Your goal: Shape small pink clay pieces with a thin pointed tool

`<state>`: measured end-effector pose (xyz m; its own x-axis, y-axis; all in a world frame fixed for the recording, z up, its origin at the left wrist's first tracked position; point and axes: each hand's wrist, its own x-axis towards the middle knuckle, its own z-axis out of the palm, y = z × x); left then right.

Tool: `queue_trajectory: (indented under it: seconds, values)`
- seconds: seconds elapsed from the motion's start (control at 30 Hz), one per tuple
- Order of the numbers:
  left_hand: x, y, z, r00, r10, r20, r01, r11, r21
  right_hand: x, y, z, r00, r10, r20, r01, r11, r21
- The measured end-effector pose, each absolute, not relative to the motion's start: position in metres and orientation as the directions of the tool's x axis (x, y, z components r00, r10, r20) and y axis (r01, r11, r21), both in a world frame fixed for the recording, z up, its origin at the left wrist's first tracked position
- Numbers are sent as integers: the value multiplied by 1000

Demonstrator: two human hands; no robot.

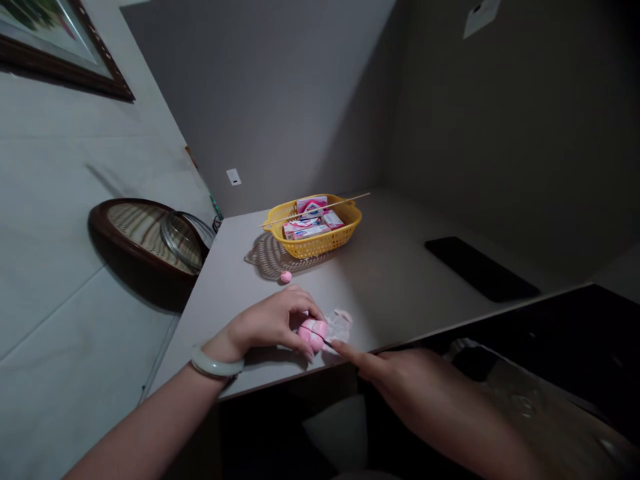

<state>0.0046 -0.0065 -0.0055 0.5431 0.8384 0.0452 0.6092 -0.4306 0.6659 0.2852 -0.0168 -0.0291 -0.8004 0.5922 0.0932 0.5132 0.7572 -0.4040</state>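
Observation:
My left hand (280, 320), with a pale bangle (216, 363) at the wrist, has its thumb and fingers closed round a pink soap-like lump (313, 333). Grooves divide the top of the lump into sections. From the right, my right hand (395, 377) reaches in with the index finger stretched along a thin dark blade-like tool (328, 343). Its tip meets the side of the lump; the handle is hidden in the hand. Just behind the lump lies a crumpled clear wrapper (340, 323). A small pink ball (285, 277) rests farther back on the table.
A yellow basket (320, 248) holds several pink-and-white boxes, with a thin stick (350, 199) across its rim. To the right lies a flat black object (480, 268). The table (200, 313) has its front edge just below my hands. A brown wicker-backed seat (140, 247) stands left.

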Motion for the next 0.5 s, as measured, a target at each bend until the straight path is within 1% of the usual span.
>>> queue_trajectory:
  seconds: [0.1, 0.23, 0.37, 0.5]
  values:
    - [4, -7, -5, 531, 847, 40, 616, -418, 667, 278, -18, -25, -812, 573, 113, 479, 764, -433]
    - [3, -7, -5, 538, 843, 32, 606, -412, 681, 297, -12, -28, -823, 564, 72, 474, 750, -462]
    - [4, -6, -6, 537, 842, 51, 591, -419, 690, 292, -16, -30, -797, 596, 97, 525, 764, -376]
    - [3, -7, -6, 524, 850, 54, 599, -413, 686, 274, -20, -28, -805, 555, 210, 474, 815, -334]
